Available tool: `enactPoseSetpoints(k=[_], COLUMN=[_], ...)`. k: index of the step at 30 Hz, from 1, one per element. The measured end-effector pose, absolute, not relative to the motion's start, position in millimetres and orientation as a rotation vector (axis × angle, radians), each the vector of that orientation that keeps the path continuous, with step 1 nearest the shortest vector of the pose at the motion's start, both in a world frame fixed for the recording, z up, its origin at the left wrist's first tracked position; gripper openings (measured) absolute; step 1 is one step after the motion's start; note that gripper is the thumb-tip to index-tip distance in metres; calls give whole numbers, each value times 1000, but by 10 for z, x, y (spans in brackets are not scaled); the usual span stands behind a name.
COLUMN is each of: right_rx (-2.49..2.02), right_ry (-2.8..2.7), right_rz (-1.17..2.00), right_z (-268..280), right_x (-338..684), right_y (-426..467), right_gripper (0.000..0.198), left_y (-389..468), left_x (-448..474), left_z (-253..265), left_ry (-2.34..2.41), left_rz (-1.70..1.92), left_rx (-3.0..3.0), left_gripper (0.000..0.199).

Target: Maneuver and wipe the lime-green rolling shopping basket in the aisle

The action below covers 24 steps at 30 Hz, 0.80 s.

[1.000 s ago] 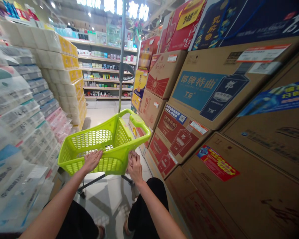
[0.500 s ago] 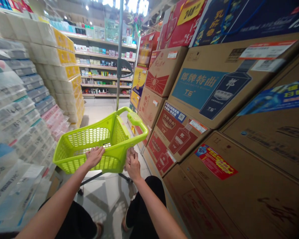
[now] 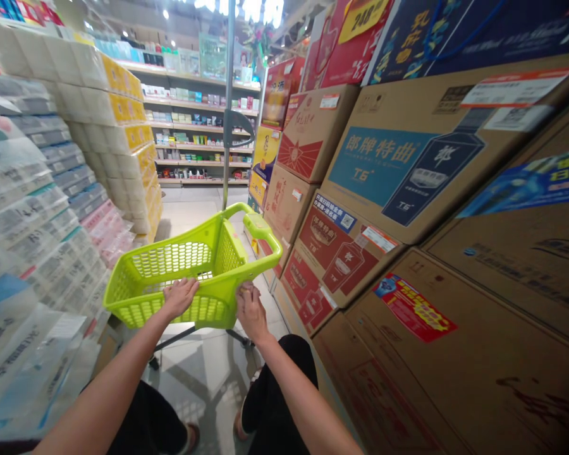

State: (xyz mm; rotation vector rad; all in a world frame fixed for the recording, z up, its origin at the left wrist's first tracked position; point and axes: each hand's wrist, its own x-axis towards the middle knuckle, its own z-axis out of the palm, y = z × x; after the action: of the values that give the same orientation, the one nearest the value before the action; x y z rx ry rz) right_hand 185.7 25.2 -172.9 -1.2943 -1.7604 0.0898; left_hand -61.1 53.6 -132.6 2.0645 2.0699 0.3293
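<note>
A lime-green shopping cart (image 3: 171,259) with a perforated plastic basket stands sideways before me, its handle toward the right. My left hand (image 3: 181,297) is closed over the near rim of the basket, fingers hooked inside. Close against the basket's lower right side is my right hand (image 3: 251,309), its fingers curled and pressed together. Something small and greyish may be in them, but I cannot make it out. The inside of the basket shows only its grid walls and floor.
Stacked cartons (image 3: 374,164) wall the right side. Packs of tissue (image 3: 109,126) and plastic-wrapped paper (image 3: 33,227) are piled on the left. A thin metal pole (image 3: 228,76) rises behind the cart. Stocked shelves (image 3: 203,126) stand at the far end of the tiled aisle (image 3: 189,205).
My right hand has shifted slightly left and turned against the basket's side. The left hand stays on the rim, and the cart has barely moved.
</note>
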Motion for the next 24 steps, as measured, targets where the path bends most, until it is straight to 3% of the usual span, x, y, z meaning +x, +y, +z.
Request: enactPoseSetpoints(k=[3,8,14,17,21,24], right_rx=[-1320,-1330,-1327,-1347,-1358,-1352], right_ry=[-1690,-1365,-1718,-1789,-1538,-1501], right_rz=[115,-22,32,125,44,4], right_z=[-1642,-1250,-1704,-1682,-1325,-1411], right_x=[1927,1959,1782,1821,1870,1797], right_y=[200,479,233,101,238,301], right_gripper=[28,56,25,23,23,22], left_y=[546,524,503,504,498,489], left_x=[-628,-624,-614,-626,-630,-612], left_z=[-1334,-1336,-1335,-1330,-1312,-1301], left_ry=[2070,2069,2069,2064,2059,2065], left_rz=[316,298,312,311,300,300], left_rx=[2065,2075,2082,2082,2079,2072], left_gripper=[50,52,50,50,51,51])
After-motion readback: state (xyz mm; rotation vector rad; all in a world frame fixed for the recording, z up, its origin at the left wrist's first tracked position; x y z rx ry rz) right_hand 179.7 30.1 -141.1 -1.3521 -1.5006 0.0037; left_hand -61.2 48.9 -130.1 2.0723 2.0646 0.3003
